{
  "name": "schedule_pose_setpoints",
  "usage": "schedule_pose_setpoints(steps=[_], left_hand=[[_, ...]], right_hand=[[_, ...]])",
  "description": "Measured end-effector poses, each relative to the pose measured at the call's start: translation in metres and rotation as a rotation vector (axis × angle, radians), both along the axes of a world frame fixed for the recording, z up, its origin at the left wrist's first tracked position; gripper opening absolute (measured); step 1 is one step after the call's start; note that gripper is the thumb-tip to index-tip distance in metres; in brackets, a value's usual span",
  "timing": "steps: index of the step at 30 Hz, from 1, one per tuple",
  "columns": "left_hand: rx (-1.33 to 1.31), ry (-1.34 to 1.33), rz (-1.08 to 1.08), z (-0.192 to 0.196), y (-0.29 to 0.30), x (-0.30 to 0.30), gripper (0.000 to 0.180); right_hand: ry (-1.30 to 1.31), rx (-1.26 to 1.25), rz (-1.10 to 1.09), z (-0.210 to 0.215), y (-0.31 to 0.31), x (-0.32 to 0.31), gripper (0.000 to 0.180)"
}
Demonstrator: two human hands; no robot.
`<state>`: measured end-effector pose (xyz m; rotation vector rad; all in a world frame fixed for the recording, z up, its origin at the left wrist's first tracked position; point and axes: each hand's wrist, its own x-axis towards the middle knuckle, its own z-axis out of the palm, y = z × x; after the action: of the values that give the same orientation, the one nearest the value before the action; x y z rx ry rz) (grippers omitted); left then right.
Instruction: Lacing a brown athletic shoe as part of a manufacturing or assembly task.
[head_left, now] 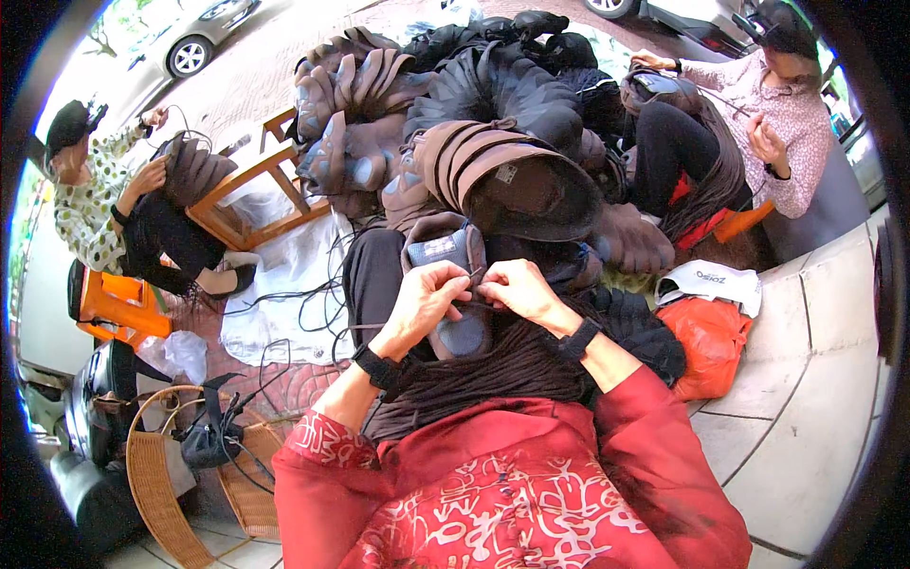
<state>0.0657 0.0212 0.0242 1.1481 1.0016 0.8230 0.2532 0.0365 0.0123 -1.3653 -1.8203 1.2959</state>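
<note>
My left hand (425,298) and right hand (523,290) meet over the shoe upper (442,248), which sits before me, brown with blue-grey panels. Each grip is closed, thumb against fingertips, pinching a thin dark lace (475,279); the two hands are just beside each other. Directly beyond the upper leans a nested stack of brown uppers (517,185), with a heap of black uppers (493,85) farther past it. Nearer me than the upper, a thick bundle of dark laces (483,381) lies across my lap. To the upper's left are a white sheet (284,321) with loose laces on it, then a wooden frame (270,228) and a seated person (90,223) holding more uppers. To its right are an orange-red bag (703,346) and, farther beyond, another person (787,123) with an upper and laces.
</note>
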Motion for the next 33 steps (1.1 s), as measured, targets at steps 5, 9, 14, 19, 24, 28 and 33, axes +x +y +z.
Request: schedule_pose_setpoints(steps=[5, 9, 14, 19, 24, 28, 33], left_hand=[[0.024, 0.154, 0.384, -0.003, -0.025, -0.037, 0.012], [0.121, 0.47, 0.278, -0.013, -0.038, -0.048, 0.01], [0.356, 0.543, 0.208, -0.026, -0.038, -0.048, 0.012], [0.289, 0.534, 0.189, -0.025, -0.038, -0.046, 0.014], [0.161, 0.521, 0.206, -0.018, -0.036, -0.04, 0.015], [0.535, 0.677, 0.256, -0.024, -0.041, -0.039, 0.016], [0.413, 0.658, 0.265, -0.021, -0.038, -0.039, 0.015]], right_hand=[[-0.148, 0.372, -0.013, 0.027, -0.005, -0.004, 0.016], [-0.053, 0.747, 0.27, 0.037, -0.007, -0.032, 0.017], [-0.17, 0.623, 0.346, 0.016, -0.006, -0.047, 0.017], [-0.245, 0.575, 0.352, 0.019, -0.006, -0.049, 0.017], [-0.242, 0.554, 0.378, 0.017, -0.004, -0.048, 0.017], [-0.21, 0.481, 0.376, 0.02, -0.006, -0.05, 0.018], [-0.211, 0.463, 0.361, 0.022, -0.006, -0.05, 0.018]])
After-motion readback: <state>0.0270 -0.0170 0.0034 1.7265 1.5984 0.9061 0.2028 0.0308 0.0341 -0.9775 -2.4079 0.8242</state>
